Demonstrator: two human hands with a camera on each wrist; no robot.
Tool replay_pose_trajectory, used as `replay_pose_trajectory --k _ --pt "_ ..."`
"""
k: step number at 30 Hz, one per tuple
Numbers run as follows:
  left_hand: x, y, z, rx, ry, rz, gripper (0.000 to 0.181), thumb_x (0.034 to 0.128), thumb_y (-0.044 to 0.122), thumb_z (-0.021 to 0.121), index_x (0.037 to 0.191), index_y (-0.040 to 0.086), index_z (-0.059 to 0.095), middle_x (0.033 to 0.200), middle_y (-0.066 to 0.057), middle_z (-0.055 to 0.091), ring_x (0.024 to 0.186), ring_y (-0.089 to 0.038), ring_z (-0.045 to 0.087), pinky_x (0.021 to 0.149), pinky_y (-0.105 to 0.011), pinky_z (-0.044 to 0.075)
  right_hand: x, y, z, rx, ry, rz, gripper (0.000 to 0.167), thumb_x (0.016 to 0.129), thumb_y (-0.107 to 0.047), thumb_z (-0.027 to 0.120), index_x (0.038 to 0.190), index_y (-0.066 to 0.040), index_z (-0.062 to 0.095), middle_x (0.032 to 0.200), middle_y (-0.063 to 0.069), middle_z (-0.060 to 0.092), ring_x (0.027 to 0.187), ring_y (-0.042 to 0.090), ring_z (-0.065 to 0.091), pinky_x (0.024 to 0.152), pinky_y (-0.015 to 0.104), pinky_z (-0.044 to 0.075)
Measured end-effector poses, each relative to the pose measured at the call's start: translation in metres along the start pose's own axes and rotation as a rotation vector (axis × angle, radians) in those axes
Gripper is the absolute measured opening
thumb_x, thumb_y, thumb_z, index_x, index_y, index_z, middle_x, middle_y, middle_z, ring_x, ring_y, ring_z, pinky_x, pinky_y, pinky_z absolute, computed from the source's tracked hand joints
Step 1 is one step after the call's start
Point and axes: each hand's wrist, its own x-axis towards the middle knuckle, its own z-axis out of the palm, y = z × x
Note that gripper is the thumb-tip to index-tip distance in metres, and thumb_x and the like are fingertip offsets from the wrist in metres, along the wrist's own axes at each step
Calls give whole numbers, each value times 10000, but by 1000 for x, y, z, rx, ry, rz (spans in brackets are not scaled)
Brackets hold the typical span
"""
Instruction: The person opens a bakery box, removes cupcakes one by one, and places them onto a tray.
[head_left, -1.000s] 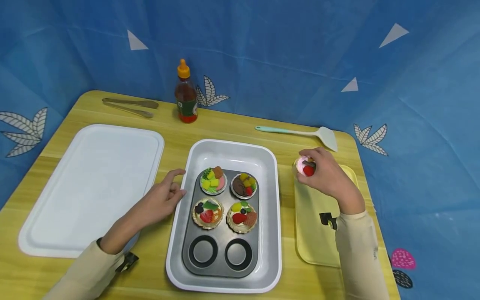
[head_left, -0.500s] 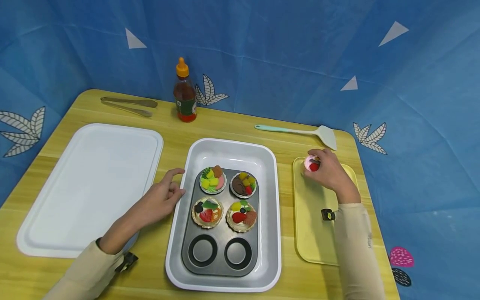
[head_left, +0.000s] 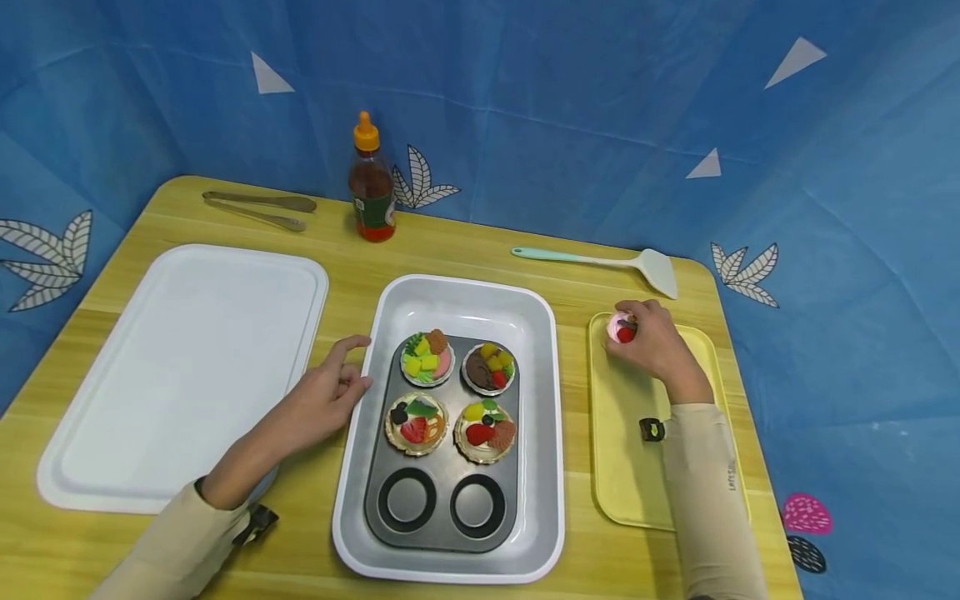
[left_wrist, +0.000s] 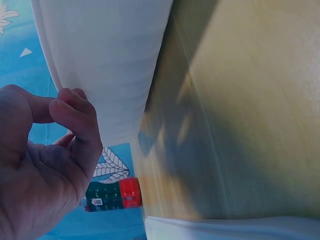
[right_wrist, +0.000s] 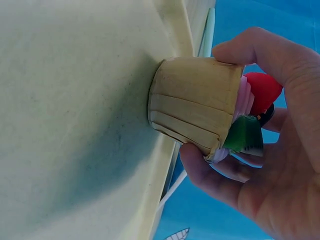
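In the head view, my right hand (head_left: 654, 342) pinches a cupcake (head_left: 621, 327) at the far left corner of the yellow tray (head_left: 622, 467). The right wrist view shows the cupcake's paper cup (right_wrist: 192, 97) between thumb and fingers, its pink top bearing a red and a green piece. Its base is close to the tray; whether it touches is hard to tell. My left hand (head_left: 326, 396) rests at the left rim of the white deep pan (head_left: 450, 286), fingers loosely bent. Inside the pan lies a dark muffin tin (head_left: 441, 540) with several decorated cupcakes and two vacant cups in its front row.
A flat white tray (head_left: 180, 375) lies at the left. Along the back are tongs (head_left: 258, 202), a sauce bottle (head_left: 372, 196) with an orange cap, and a spatula (head_left: 592, 260). Blue patterned cloth hangs behind the wooden table (head_left: 465, 246).
My right hand has moved slightly right and down with the cupcake, from the yellow tray's far left edge to inside its corner. My left hand has stayed at the pan's rim.
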Motion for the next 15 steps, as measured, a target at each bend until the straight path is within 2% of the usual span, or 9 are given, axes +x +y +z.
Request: replay_pose_trajectory --k 15 --pt "0 -2 1 1 6 -7 519 1031 108 547 1479 8 305 685 29 545 525 -69 426 551 -267 390 2 2 4 -16 -3 9 581 868 -204 683 1369 36 510 1248 288 477 1015 389 454 757 474 493"
